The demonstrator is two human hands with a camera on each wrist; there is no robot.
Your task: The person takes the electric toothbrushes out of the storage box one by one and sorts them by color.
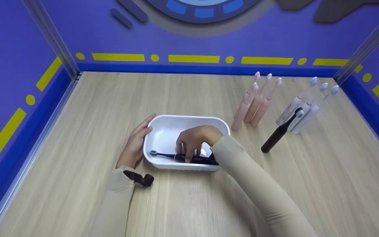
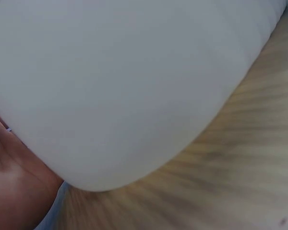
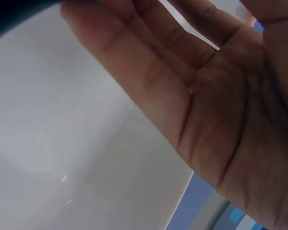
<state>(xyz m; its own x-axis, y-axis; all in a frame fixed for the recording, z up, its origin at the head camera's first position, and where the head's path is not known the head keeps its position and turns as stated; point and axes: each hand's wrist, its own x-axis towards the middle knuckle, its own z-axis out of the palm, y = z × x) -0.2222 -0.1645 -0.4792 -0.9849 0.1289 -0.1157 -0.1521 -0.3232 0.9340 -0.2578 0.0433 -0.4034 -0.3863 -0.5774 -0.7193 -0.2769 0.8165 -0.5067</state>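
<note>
A white plastic basin (image 1: 186, 167) stands on the table, its near side facing me. My left hand (image 1: 136, 144) holds the basin's left end, thumb at the rim; the left wrist view has the palm (image 2: 19, 184) beside the basin's outer wall (image 2: 115, 96). Inside, a black electric toothbrush (image 1: 202, 159) lies along the near wall, brush head to the left. My right hand (image 1: 194, 140) reaches down into the basin and pinches its handle. The right sleeve hides the handle's right end. In the right wrist view the hand (image 3: 206, 110) covers much of the basin's inside.
Several pink electric toothbrushes (image 1: 257, 110) stand upright right of the basin. Farther right are white ones (image 1: 304, 118) with bluish heads, and another black toothbrush (image 1: 275, 136) upright before them. Blue panels (image 1: 192, 42) border the table (image 1: 87, 108) at the back and sides.
</note>
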